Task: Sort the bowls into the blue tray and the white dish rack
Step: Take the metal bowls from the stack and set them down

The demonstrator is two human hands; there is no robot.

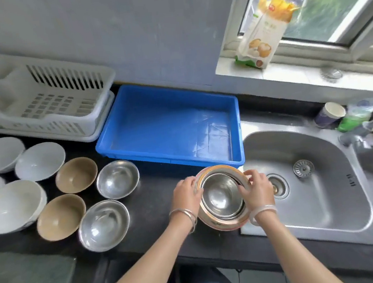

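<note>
A stack of nested steel bowls sits in a wider bowl with an orange rim, on the dark counter just in front of the blue tray. My left hand grips the stack's left rim and my right hand grips its right rim. The tray holds nothing. The white dish rack stands at the back left, also holding nothing. On the left counter lie two steel bowls, two brown bowls and several white bowls.
A steel sink with a drain strainer lies right of the stack. A paper cup, a green bottle and a sponge stand at its back right. A food packet leans on the window sill. A grey cloth covers the counter's near left corner.
</note>
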